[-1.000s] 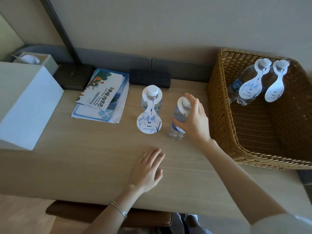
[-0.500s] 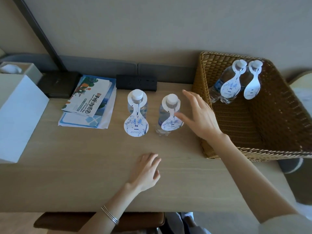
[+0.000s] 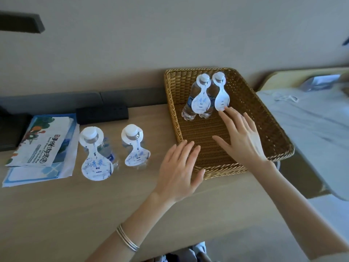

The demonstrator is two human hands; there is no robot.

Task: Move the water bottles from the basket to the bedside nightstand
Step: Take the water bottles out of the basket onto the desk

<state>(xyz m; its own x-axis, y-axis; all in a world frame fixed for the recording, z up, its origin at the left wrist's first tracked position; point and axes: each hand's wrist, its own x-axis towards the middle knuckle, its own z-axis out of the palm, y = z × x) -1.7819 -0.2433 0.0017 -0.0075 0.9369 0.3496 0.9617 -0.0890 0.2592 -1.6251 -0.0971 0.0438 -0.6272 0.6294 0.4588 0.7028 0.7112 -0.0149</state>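
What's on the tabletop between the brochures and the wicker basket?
Head view: two upright tagged water bottles, the first bottle by the brochures, the second bottle nearer the wicker basket; a black power strip lies behind them.

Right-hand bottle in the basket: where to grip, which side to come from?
Grip the right-hand bottle round its body under the cap, right hand coming from its right. It stands roughly upright; its neighbour sits close on the left, the paper neck tag hangs over the front, and the basket wall is close behind, so the right flank looks freest.
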